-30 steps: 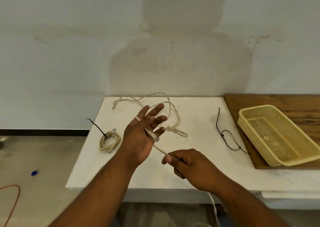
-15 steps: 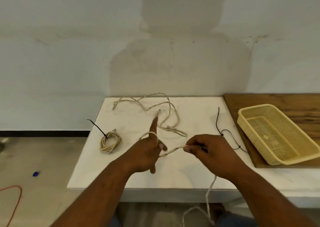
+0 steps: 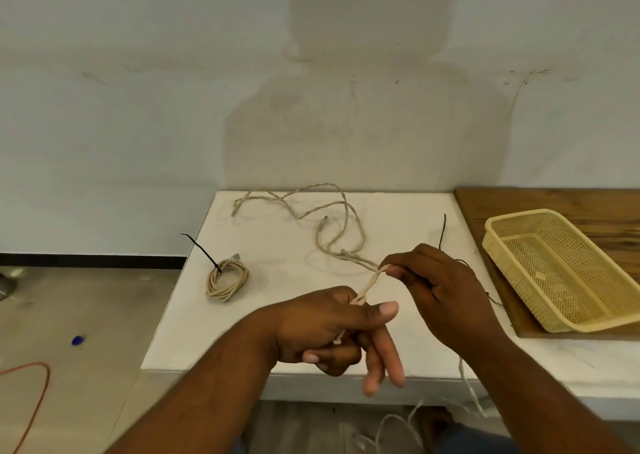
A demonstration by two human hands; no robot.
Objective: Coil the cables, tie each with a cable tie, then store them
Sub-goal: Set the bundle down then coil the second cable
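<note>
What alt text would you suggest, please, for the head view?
A person's left hand grips a pale cable that the right hand pinches above a white table; a tied coil, a loose cable and a yellow basket lie nearby.

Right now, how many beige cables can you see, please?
3: coiled cable left on the table, loose cable at its back, held cable between left hand and right hand.

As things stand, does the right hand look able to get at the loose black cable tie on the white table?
Probably yes: the black cable tie lies just beside the right hand, with nothing between. But that hand pinches the cable, so it must first let go.
</note>
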